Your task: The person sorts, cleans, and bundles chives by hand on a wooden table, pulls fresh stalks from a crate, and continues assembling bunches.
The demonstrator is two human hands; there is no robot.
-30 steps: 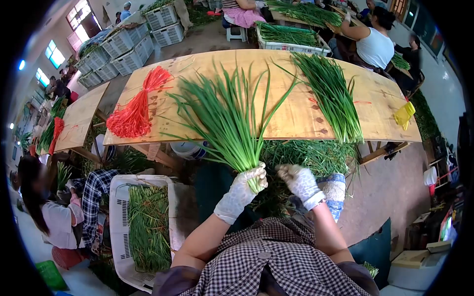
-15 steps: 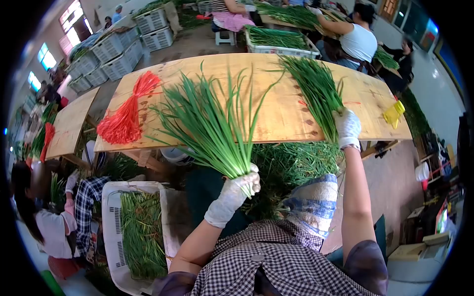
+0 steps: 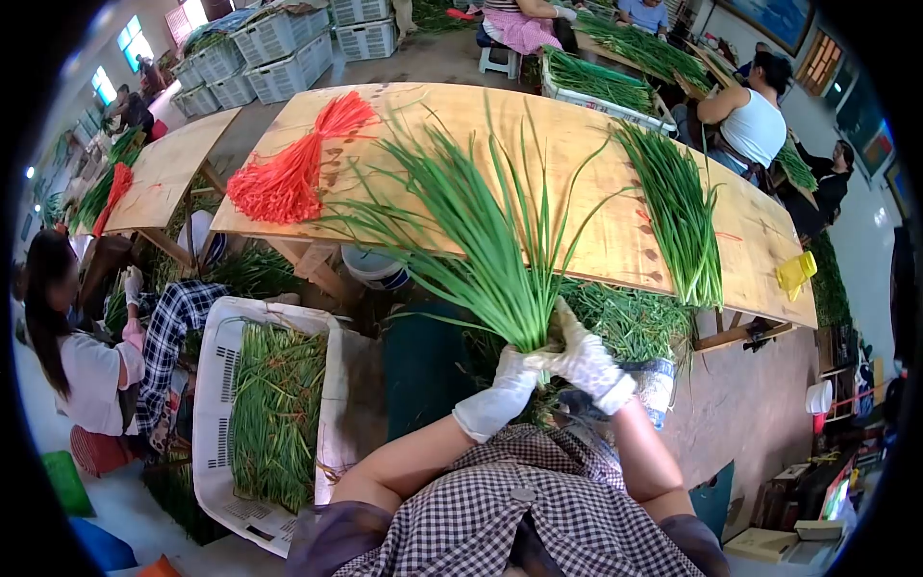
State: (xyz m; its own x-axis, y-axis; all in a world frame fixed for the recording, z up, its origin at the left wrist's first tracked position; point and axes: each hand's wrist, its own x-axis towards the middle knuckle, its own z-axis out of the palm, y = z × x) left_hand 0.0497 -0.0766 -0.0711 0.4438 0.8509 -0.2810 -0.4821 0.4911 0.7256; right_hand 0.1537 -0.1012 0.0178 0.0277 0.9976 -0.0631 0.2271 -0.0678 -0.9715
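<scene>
A fanned bunch of garlic chives (image 3: 481, 255) stands in front of me, its leaves spreading over the table's near edge. My left hand (image 3: 498, 394), in a white glove, is closed round the pale stem ends. My right hand (image 3: 588, 363), gloved too, is closed at the same stem ends from the other side, fingers touching the left hand; some fingertips are hidden. On the table's right part lies a second pile of chives (image 3: 673, 207), with no hand on it. Red plastic ties (image 3: 284, 183) are heaped at the table's left.
The wooden table (image 3: 577, 216) spans ahead, with a yellow object (image 3: 795, 275) at its right end. A white crate (image 3: 213, 423) of greens stands at my left. Cut leaves (image 3: 630, 322) lie beneath the table. A co-worker (image 3: 82, 337) sits at left; others work beyond the table.
My right hand has left the pile on the table and come to the bunch's stems beside my left hand. The view has shifted, so the table appears farther right.
</scene>
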